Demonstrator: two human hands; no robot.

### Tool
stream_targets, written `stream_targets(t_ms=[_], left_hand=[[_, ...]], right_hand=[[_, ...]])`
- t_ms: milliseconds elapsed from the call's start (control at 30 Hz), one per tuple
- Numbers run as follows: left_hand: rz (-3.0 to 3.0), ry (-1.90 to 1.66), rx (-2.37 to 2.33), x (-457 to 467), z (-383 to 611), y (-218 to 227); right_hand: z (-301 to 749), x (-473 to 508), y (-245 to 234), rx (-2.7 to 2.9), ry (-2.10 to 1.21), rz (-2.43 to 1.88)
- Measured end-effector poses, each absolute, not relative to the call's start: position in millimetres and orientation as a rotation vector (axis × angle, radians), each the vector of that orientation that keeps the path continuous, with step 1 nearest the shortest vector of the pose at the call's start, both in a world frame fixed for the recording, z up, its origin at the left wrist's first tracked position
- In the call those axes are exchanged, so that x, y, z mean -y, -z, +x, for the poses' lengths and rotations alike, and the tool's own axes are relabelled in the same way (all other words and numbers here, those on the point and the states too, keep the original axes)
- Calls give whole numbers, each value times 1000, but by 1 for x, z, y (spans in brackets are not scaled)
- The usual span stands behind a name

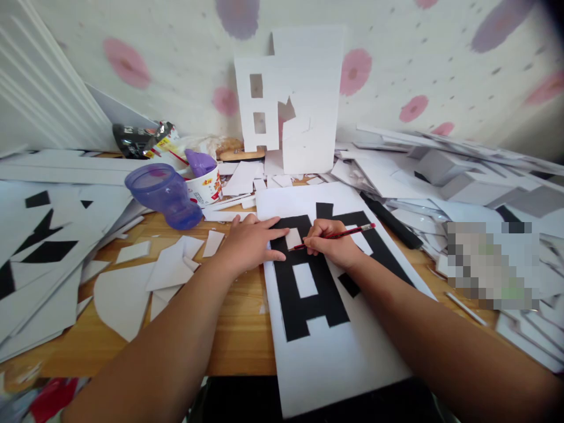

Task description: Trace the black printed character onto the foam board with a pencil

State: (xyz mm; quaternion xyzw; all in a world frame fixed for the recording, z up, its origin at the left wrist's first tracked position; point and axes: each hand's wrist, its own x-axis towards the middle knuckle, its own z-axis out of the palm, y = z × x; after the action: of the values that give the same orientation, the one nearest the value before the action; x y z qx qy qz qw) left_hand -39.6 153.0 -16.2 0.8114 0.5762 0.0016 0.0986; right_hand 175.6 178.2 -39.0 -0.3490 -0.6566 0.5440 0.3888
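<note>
In the head view, a black cut-out shape (288, 305) with rectangular window holes lies flat on a large white board (326, 370). My right hand (332, 244) is closed around a red-and-black pencil (348, 232). The pencil's tip meets the lower edge of the upper window hole. Spread over the left edge of the black shape, my left hand (253, 241) rests with its fingers apart. A second part of the black shape (388, 252) reaches to the right, partly hidden by my right hand and forearm.
Behind the board stands a white cut-out panel (311, 76) with window openings. A translucent purple cup (165, 197) and a paper tub (207, 187) sit at left. White scraps (170, 267) litter the wooden table (238, 329). Stacked white boards (476, 182) and a black roll (392, 220) lie at right.
</note>
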Motion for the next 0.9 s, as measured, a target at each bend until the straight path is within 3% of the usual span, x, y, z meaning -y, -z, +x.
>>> stream_targets(t_ms=[900], left_hand=[[2324,-209,-1895,-146,-21,18]], right_hand=[[175,-182,35,1625,-1391,-941]])
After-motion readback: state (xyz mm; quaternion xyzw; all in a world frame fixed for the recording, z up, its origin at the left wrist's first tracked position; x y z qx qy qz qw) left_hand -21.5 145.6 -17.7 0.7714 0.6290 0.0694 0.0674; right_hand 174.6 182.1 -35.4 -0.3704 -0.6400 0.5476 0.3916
